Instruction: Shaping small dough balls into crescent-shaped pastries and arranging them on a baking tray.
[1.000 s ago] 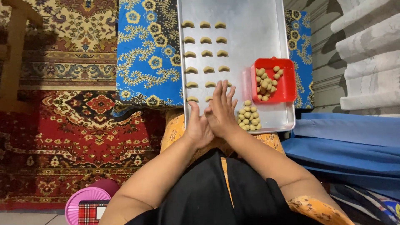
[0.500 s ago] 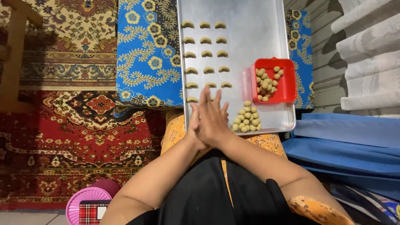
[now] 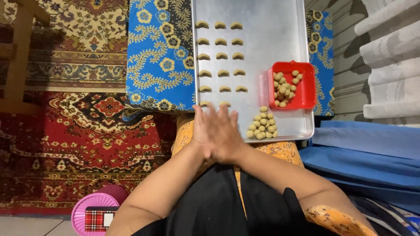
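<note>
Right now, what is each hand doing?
Left hand: flat, pressed palm to palm on the right; anything between is hidden.
Right hand: flat against the left; contents cannot be told.

1. The tray (image 3: 280, 35) lies on a cloth (image 3: 162, 57) ahead of the person.
2. Rows of shaped dough pieces (image 3: 221, 57) sit on the tray's left half.
3. A tub (image 3: 306, 91) with dough balls stands at the tray's right edge.
4. A pile of balls (image 3: 262, 126) lies on the tray just before the tub.
5. The hands (image 3: 216, 133), pressed together, are at the tray's near edge, left of the pile.
6. A basket (image 3: 85, 209) sits on the floor, near left.
</note>
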